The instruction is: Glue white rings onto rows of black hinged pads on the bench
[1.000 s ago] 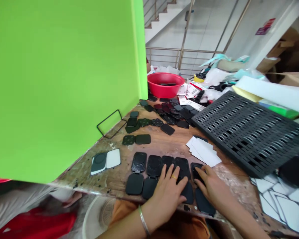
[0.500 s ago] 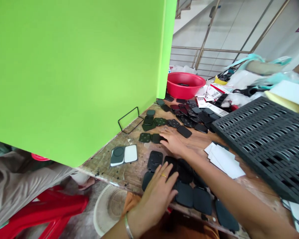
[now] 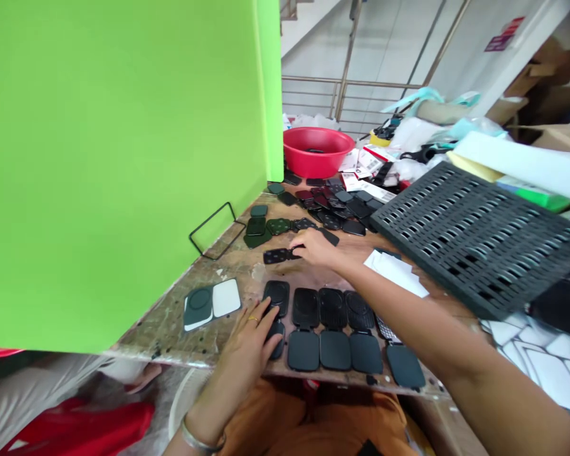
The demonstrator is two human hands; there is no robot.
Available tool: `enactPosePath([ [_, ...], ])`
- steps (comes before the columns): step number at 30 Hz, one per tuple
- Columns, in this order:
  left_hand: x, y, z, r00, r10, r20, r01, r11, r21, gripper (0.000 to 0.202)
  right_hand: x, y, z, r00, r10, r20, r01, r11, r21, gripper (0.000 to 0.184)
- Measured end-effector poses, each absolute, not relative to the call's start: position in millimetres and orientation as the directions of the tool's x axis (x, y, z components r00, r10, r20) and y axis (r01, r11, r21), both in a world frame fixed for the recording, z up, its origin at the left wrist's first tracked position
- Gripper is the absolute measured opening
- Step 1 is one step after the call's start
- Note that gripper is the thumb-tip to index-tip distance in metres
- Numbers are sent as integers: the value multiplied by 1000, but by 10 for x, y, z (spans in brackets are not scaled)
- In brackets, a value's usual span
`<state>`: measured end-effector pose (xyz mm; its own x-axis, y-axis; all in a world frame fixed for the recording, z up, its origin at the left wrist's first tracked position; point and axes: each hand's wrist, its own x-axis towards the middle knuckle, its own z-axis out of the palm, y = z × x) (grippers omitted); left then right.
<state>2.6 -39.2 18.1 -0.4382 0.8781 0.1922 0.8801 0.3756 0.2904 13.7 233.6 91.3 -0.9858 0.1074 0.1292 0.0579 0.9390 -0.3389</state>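
Observation:
A row of several black hinged pad pieces (image 3: 333,327) lies open along the near edge of the wooden table (image 3: 209,345). My left hand (image 3: 251,335) rests flat on the leftmost piece (image 3: 276,297), fingers spread, a ring on one finger. My right hand (image 3: 316,248) reaches further back and grips a black two-part piece (image 3: 276,256), lifted a little off the table. A grey and white piece (image 3: 212,303) lies alone to the left of the row.
A green panel (image 3: 118,158) stands along the table's left side, with a wire frame (image 3: 213,231) at its foot. Behind lie a heap of loose black pieces (image 3: 335,212) and a red basin (image 3: 317,151). A black slotted tray (image 3: 475,240) and white cards (image 3: 396,272) sit right.
My right hand has taken hold of the two-part piece at the back and raised it. My left hand slid left onto the leftmost piece of the row. The view swung right.

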Motion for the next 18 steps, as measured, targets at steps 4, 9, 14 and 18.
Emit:
enactPosePath([
  [4,-125,-385,123,-399,891,216,898,333,288,41,1099,2633,1187,-864,338,374,262,935,-238,21],
  [9,115,13,225,-367,892,264,910,285,303,40,2464,2829,1173,-824,400,401,309,911,-275,29],
  [14,880,681,378,-122,975,187,942,55,332,43,3250,2775,732,-797,479,368,314,849,-425,28],
  [18,1236,1005,347,-7,993,115,934,-35,356,58,3475,2702,374,-801,438,409,273,874,-403,25],
])
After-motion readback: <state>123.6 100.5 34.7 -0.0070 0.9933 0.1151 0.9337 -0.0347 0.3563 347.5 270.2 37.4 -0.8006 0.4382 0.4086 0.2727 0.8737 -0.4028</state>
